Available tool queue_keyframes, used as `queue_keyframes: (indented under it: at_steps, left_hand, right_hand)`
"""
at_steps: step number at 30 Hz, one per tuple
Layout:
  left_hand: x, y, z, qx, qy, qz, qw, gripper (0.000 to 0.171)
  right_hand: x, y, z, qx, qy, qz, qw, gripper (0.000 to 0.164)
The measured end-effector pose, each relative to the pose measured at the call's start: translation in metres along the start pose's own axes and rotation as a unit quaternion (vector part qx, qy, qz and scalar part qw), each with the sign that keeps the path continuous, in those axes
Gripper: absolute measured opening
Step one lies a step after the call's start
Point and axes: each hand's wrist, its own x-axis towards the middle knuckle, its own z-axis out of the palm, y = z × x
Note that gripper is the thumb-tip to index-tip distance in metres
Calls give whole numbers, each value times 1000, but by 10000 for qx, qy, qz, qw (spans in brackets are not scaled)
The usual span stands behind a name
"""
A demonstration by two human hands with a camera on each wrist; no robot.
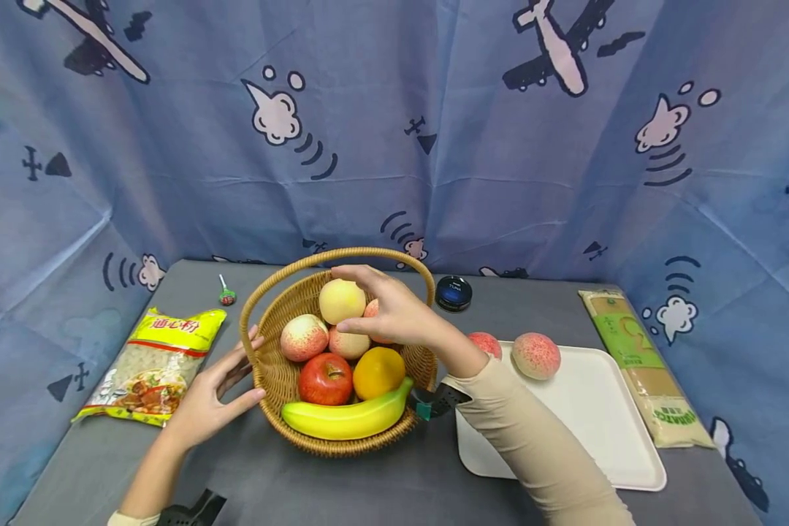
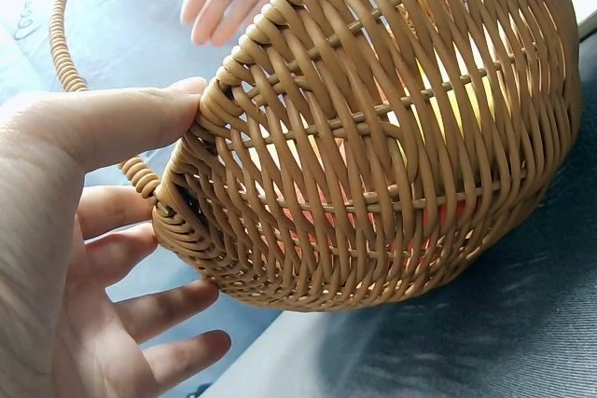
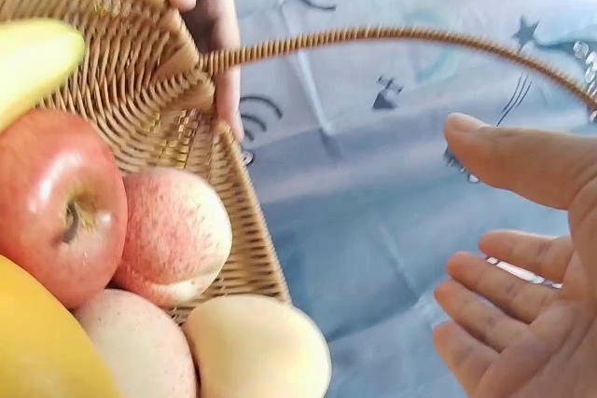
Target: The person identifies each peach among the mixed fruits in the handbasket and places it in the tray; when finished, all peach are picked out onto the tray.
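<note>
left of centre, the left hand (image 1: 213,398) — loose-fingered, unclenched — touches the basket (image 1: 329,447); mid-frame, the right hand (image 1: 394,310), released, hangs over yellow fruit (image 1: 340,299).

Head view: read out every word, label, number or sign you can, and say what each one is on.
"通心粉": yellow bag.
"TUNA": dark tin.
Long packet: a large mark, possibly "2", and turned lettering, too blurred to read surely.
Lollipop: wrapper print too small to read.
Curtain: drawings such as planes and clouds, no readable words.
</note>
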Motion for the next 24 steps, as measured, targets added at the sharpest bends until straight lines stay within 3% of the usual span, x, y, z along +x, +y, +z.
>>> queue_keyframes:
  at_steps: [9, 24]
  left_hand:
    - [1, 1, 1, -25, 14, -24, 10000, 68]
    - [1, -1, 0, 116, 74, -62, 9999, 69]
  right_hand:
    - [39, 34, 9, 935, 51, 734, 9929, 61]
    - [55, 61, 13, 425, -129, 1439, 9886, 58]
